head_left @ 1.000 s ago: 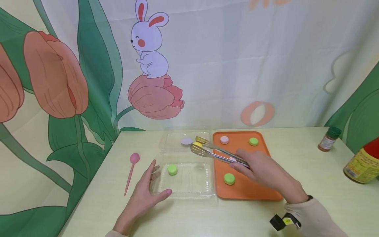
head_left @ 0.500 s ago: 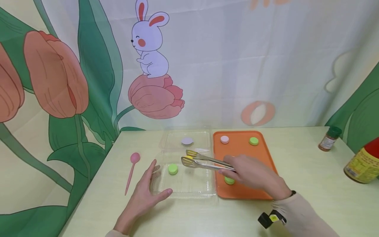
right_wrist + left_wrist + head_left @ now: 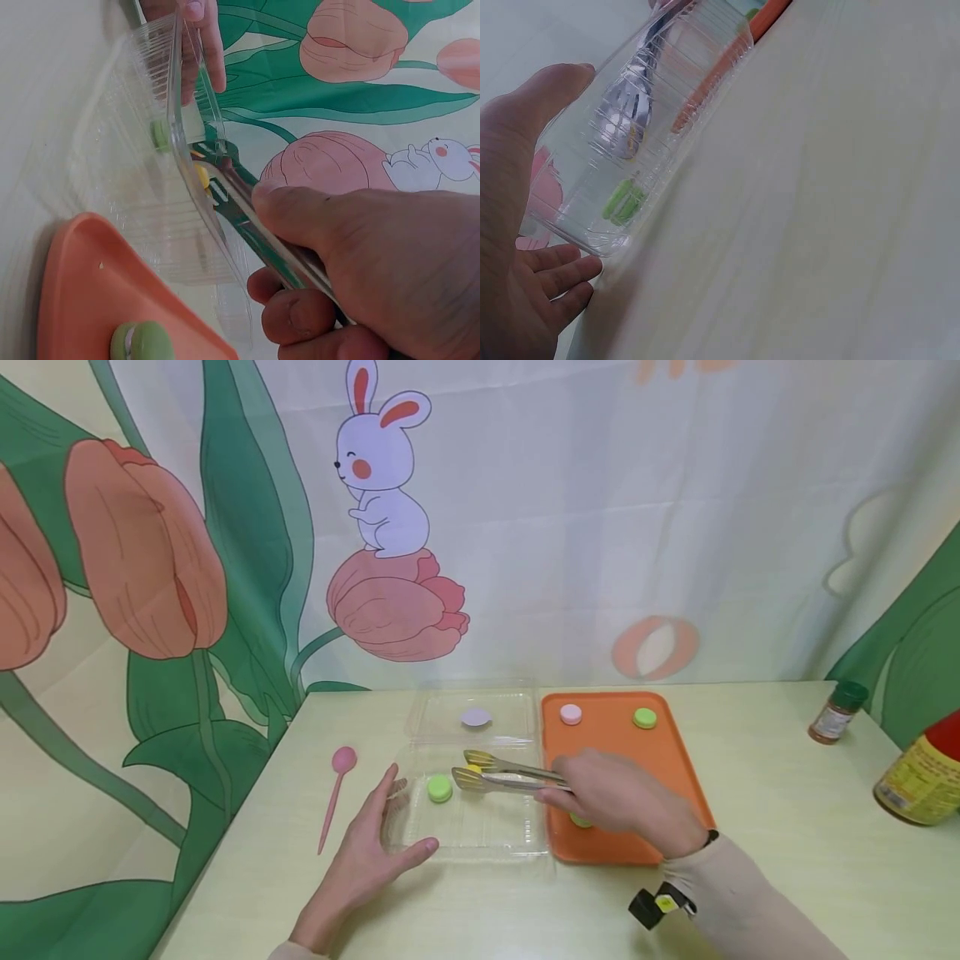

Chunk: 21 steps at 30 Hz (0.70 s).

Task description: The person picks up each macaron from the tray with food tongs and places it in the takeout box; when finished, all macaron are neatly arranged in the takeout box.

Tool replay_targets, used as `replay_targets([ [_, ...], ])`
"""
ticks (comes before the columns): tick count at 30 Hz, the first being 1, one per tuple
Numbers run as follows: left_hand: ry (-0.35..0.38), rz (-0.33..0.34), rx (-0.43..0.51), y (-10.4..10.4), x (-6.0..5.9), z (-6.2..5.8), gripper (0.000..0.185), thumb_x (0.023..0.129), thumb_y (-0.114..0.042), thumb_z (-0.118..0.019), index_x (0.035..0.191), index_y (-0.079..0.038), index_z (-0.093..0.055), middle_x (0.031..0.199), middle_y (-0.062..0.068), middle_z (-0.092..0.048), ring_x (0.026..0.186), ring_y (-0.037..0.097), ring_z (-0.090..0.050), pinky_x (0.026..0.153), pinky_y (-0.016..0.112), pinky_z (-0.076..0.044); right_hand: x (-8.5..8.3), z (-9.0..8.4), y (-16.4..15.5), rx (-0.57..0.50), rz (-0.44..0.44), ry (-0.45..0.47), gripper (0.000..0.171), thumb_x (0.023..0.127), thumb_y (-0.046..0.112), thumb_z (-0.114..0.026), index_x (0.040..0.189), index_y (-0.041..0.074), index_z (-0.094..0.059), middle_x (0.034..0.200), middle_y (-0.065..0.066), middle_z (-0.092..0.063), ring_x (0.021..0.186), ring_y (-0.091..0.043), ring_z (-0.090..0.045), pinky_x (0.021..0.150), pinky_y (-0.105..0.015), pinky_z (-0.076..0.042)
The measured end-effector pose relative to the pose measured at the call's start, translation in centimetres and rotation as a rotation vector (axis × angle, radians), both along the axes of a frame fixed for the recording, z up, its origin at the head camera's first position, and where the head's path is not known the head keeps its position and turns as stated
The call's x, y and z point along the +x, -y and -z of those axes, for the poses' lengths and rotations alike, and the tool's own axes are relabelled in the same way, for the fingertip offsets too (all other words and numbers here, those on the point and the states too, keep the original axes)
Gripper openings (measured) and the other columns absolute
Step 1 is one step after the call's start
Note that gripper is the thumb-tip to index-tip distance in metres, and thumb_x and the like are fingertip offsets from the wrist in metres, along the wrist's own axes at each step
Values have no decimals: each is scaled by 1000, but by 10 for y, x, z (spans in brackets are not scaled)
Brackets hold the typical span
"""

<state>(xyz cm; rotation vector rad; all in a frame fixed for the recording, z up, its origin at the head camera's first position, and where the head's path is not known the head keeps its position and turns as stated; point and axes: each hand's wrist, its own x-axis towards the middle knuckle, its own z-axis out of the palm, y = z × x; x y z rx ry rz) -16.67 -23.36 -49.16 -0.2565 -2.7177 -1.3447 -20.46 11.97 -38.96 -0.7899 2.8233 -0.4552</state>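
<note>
My right hand [image 3: 615, 793] grips metal tongs [image 3: 471, 779] whose slotted ends hold a yellow macaron [image 3: 475, 768]. The tongs reach over the hinged clear plastic box [image 3: 480, 849]; in the right wrist view their ends dip past its rim. Inside the box, near its left side, sits a green macaron [image 3: 439, 788]. My left hand [image 3: 363, 852] spreads around the box's left front corner, thumb along the front and fingers at the left side. In the left wrist view its thumb lies by the rim [image 3: 577, 71].
An orange tray [image 3: 622, 847] adjoins the box, with a pink macaron [image 3: 571, 714], a green macaron [image 3: 645, 718] and another partly under my right hand. A lilac oval [image 3: 476, 717] shows at the lid. A pink spoon [image 3: 330, 802], spice jar [image 3: 832, 718] and yellow-labelled container [image 3: 918, 777] stand apart.
My right hand has carried the tongs and yellow macaron left and down, from the box's back right to above its middle. My left hand stays in place.
</note>
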Motion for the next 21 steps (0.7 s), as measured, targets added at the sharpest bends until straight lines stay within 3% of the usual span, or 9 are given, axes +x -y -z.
replay_targets([
  [7,-13,4,-13,-1,-1,1,121,75,-59,-87,168,-28,-15,162,1,-42,148,27,-43,121,56,-34,-1,-2,9,45,42,19,35,102,47,-64,84,18,-59,59,4,-42,46,-10,-38,46,-26,-29],
  [21,-40,12,-19,0,0,2,118,77,-58,-87,167,-30,-15,162,2,-43,148,27,-42,121,53,-35,0,0,14,52,24,-10,37,102,46,-65,79,17,-58,60,5,-43,47,-9,-38,45,-26,-31],
])
